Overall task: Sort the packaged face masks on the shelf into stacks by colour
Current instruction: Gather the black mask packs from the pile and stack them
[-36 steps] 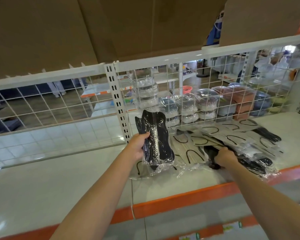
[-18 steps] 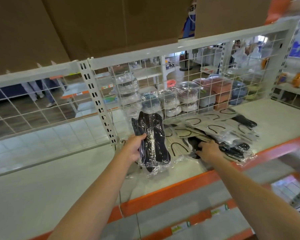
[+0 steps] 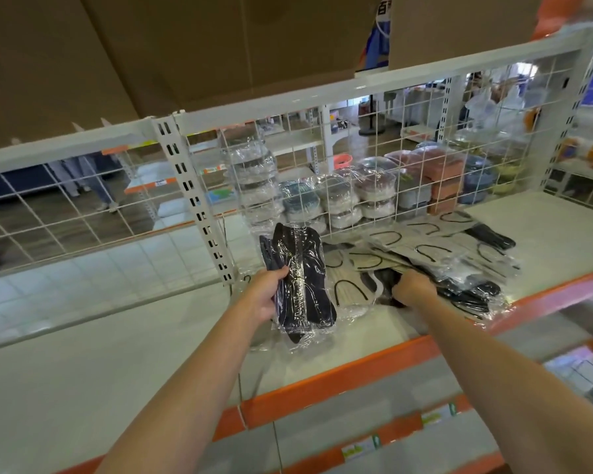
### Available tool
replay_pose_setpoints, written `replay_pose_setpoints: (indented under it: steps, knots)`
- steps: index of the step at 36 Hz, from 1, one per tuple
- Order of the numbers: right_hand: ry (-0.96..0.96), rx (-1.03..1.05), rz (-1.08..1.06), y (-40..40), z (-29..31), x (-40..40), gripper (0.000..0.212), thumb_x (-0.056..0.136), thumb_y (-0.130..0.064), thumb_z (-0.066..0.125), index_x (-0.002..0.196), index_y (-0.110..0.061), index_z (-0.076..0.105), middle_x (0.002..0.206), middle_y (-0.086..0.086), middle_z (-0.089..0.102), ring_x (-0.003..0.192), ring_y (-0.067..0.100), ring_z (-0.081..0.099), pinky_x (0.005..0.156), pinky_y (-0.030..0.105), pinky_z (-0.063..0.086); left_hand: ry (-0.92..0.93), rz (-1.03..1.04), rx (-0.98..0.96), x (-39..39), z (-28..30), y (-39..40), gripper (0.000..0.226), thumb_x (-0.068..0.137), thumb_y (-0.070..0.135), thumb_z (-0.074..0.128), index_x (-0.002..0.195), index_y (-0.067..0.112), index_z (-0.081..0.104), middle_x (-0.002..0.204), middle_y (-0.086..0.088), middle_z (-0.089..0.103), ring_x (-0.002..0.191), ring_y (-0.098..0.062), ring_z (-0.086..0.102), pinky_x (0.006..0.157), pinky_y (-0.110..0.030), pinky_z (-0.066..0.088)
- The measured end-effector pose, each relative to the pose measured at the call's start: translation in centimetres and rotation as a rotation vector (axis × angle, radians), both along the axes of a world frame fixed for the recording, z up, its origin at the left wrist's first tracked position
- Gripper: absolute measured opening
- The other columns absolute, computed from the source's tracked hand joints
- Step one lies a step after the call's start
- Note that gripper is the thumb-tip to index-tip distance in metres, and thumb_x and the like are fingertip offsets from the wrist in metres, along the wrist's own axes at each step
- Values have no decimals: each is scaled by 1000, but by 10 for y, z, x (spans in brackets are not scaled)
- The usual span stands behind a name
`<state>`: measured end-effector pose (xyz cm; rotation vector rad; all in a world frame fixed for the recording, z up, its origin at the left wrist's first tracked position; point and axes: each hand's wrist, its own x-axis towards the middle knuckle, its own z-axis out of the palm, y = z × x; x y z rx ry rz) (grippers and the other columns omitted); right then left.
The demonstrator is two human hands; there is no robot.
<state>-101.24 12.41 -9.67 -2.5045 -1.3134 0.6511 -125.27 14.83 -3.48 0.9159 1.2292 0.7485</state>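
My left hand (image 3: 267, 293) grips a bundle of black face masks in clear wrappers (image 3: 300, 281), held upright just above the white shelf (image 3: 117, 364). To its right a loose pile of packaged masks lies on the shelf: grey ones with black ear loops (image 3: 425, 249) on top and toward the back, black ones (image 3: 473, 295) at the front right. My right hand (image 3: 412, 287) is curled, its fingers dug into the pile's left edge on a black packaged mask (image 3: 386, 281).
A white wire grid (image 3: 374, 138) backs the shelf, with a slotted upright post (image 3: 199, 213) left of the masks. Wrapped bowls and containers (image 3: 339, 196) stand behind the grid. The orange front edge (image 3: 339, 381) runs below my arms. Cardboard boxes (image 3: 185, 46) sit overhead.
The view has swung left and down a little. Both hands stay where they were: the left still holds the black bundle, the right still works at the pile's edge.
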Motion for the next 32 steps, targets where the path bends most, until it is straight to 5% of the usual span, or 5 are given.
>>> replay_pose_setpoints:
  steps: [7, 11, 17, 26, 32]
  knots:
    - [318, 480, -4, 21, 71, -14, 19, 90, 0, 48, 76, -12, 54, 76, 1, 53, 85, 23, 54, 75, 31, 44, 23, 18, -68, -4, -3, 9, 14, 99, 10, 43, 92, 3, 53, 85, -14, 63, 79, -26, 61, 84, -46, 47]
    - [663, 697, 98, 24, 113, -30, 26, 88, 6, 50, 77, -18, 54, 78, -2, 53, 69, 9, 51, 54, 12, 43, 2, 40, -103, 5, -7, 13, 14, 98, 8, 43, 101, 1, 56, 91, -17, 64, 83, -28, 62, 78, -45, 48]
    - [1272, 874, 311, 12, 136, -43, 30, 88, 16, 43, 79, -10, 56, 78, 4, 56, 69, 17, 57, 60, 22, 50, -100, 21, -116, 22, -5, 16, 19, 100, 18, 42, 98, 6, 57, 112, -18, 64, 109, -31, 59, 97, -49, 44]
    - [836, 453, 408, -2, 76, -42, 27, 85, 16, 50, 90, -11, 49, 93, 4, 52, 79, 12, 55, 59, 15, 50, -379, -32, -27, 21, -5, 26, 63, 83, 63, 47, 115, 10, 62, 115, -24, 64, 106, -37, 61, 96, -56, 44]
    - [771, 392, 271, 11, 53, -51, 43, 80, 6, 66, 110, -13, 41, 110, 8, 49, 84, 20, 56, 55, 18, 47, -72, 1, 122, 14, 1, 20, 28, 81, -4, 66, 105, 2, 55, 104, -16, 66, 87, -24, 63, 75, -36, 52]
